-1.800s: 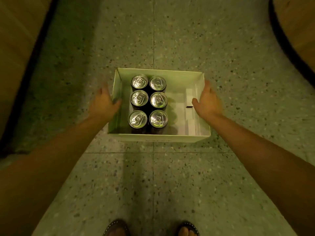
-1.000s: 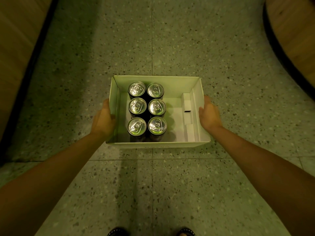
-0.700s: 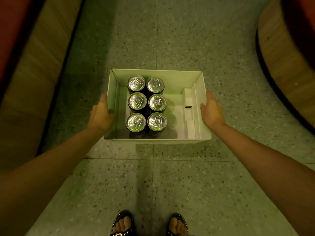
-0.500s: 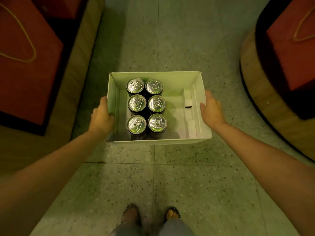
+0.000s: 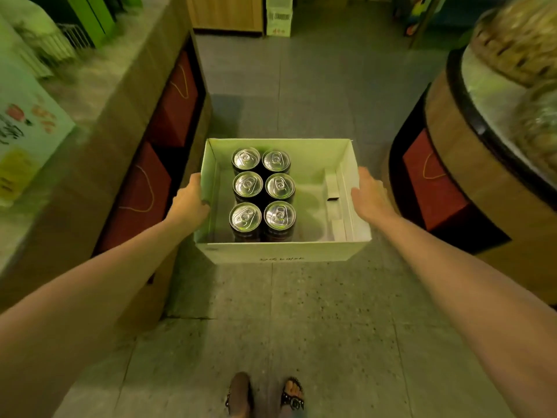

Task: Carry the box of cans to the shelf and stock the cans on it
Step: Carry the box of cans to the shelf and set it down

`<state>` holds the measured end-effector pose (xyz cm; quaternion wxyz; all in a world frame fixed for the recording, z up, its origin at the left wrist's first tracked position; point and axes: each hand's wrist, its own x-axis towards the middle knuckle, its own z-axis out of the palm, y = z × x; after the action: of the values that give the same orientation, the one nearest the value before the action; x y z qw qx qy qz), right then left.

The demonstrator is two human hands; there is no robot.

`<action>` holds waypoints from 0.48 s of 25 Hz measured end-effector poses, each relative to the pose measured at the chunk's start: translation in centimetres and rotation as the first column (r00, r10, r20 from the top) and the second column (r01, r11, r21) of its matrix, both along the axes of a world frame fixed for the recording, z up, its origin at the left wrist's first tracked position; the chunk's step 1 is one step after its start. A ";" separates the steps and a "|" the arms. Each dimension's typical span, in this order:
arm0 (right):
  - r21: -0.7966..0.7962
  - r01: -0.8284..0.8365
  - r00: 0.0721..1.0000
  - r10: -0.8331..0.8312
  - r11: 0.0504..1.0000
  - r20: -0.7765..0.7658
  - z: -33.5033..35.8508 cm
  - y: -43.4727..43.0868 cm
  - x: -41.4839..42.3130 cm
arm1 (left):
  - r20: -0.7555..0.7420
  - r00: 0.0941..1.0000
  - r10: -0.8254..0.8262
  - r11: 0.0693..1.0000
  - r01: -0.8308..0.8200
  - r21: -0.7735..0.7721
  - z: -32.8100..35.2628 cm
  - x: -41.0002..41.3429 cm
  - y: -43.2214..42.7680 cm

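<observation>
Both hands, left hand (image 5: 190, 200) and right hand (image 5: 370, 197), clamp opposite walls of the open white cardboard box (image 5: 280, 253), keeping its 6 upright silver-topped cans (image 5: 262, 193) level for carrying.

6 cans (image 5: 262, 191) stand in the box's (image 5: 280, 251) left part, between 2 counters, probably.

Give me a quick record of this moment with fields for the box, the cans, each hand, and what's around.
box: white open carton, held above the floor
cans: six, upright, two by three, in the box's left part
left hand: gripping left wall
right hand: against right wall
surroundings: wooden counter left, round display stand right
</observation>
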<state>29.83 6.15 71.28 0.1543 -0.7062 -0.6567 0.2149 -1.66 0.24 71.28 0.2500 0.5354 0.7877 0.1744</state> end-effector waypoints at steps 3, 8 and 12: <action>0.026 -0.007 0.999 0.006 1.000 0.035 6.1 0.1 0.0 | -0.008 1.000 -0.026 0.999 0.026 0.030 5.9 0.0 0.2; 0.083 -0.035 0.998 0.031 0.996 0.047 12.5 0.3 0.2 | -0.034 0.999 -0.034 0.997 0.036 0.073 11.4 0.3 0.7; 0.087 -0.055 0.998 0.052 0.995 0.033 14.4 0.7 0.6 | -0.050 0.998 -0.028 0.996 0.032 0.083 14.1 0.5 1.0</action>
<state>30.48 6.88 85.64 0.1692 -0.6840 -0.6866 0.1790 -1.14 1.29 85.39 0.2106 0.5611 0.7775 0.1904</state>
